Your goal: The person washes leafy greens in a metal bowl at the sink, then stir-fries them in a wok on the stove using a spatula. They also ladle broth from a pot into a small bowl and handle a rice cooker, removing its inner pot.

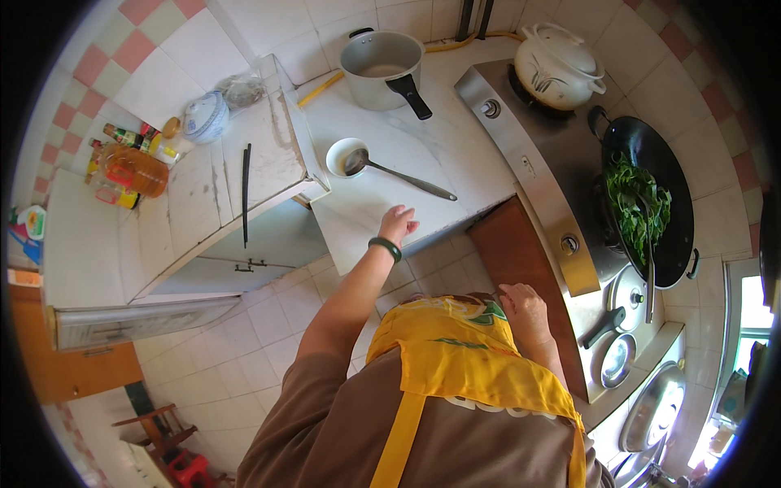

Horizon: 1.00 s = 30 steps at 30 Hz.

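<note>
My left hand (pixel 398 226), with a dark green bangle at the wrist, is held over the near edge of the white countertop (pixel 421 152). It is empty, its fingers loosely bent and apart. Beyond it stands a white bowl (pixel 337 152) with a metal ladle (pixel 410 178) resting in it, the handle lying out across the counter. My right hand (pixel 525 308) hangs beside my yellow apron (pixel 451 329), loosely curled, with nothing visible in it. To the right, a black wok (pixel 656 143) on the gas stove (pixel 549 165) holds leafy greens (pixel 637 207) and a metal spatula (pixel 650 274).
A pressure cooker pot (pixel 381 67) without its lid stands at the back. A lidded ceramic pot (pixel 558 70) sits on the far burner. Black chopsticks (pixel 246 195) jut over the left ledge, near a blue-and-white lidded bowl (pixel 206 117) and an oil bottle (pixel 137 171). A lid (pixel 628 296) lies by the wok.
</note>
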Each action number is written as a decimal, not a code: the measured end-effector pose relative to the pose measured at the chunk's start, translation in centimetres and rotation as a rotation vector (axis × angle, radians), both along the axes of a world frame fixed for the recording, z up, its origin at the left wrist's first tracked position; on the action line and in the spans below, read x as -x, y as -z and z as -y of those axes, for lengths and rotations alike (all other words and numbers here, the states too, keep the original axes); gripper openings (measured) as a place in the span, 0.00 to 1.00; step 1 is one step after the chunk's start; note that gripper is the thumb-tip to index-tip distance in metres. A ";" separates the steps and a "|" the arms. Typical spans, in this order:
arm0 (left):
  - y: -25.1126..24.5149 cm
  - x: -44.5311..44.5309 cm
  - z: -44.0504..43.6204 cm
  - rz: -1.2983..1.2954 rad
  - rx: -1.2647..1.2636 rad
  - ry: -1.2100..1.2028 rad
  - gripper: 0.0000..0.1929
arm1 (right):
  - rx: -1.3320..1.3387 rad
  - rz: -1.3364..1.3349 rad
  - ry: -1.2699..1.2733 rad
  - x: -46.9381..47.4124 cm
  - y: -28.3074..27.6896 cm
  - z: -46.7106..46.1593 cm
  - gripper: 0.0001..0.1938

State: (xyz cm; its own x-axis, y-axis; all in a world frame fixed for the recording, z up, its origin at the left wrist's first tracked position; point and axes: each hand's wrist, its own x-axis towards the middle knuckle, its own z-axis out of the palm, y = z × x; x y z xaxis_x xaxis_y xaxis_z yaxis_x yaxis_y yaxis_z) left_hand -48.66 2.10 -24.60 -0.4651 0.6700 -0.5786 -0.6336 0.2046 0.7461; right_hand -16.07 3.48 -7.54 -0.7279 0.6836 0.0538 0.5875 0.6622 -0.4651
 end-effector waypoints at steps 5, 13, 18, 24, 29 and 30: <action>2.9 3.8 -6.6 0.075 0.060 -0.237 0.08 | 0.009 0.035 -0.017 0.8 -0.2 -3.3 0.08; 2.9 5.5 -8.6 -0.064 0.094 -0.258 0.08 | 0.033 0.045 -0.133 4.8 0.6 -11.8 0.10; -4.4 2.6 -6.3 -0.259 -0.080 -0.203 0.08 | -0.169 -0.173 -0.247 10.0 1.5 -14.9 0.18; -16.7 -1.5 -9.2 -0.527 -0.162 0.191 0.09 | 0.090 -0.106 -0.239 13.1 0.2 -15.6 0.30; -23.3 -2.8 -15.7 -0.675 -0.303 0.617 0.10 | 0.000 -0.266 0.101 11.6 -2.3 -16.3 0.20; -24.4 -2.8 -17.1 -0.803 -0.444 0.741 0.10 | 0.001 -0.289 0.196 11.0 -3.0 -16.5 0.18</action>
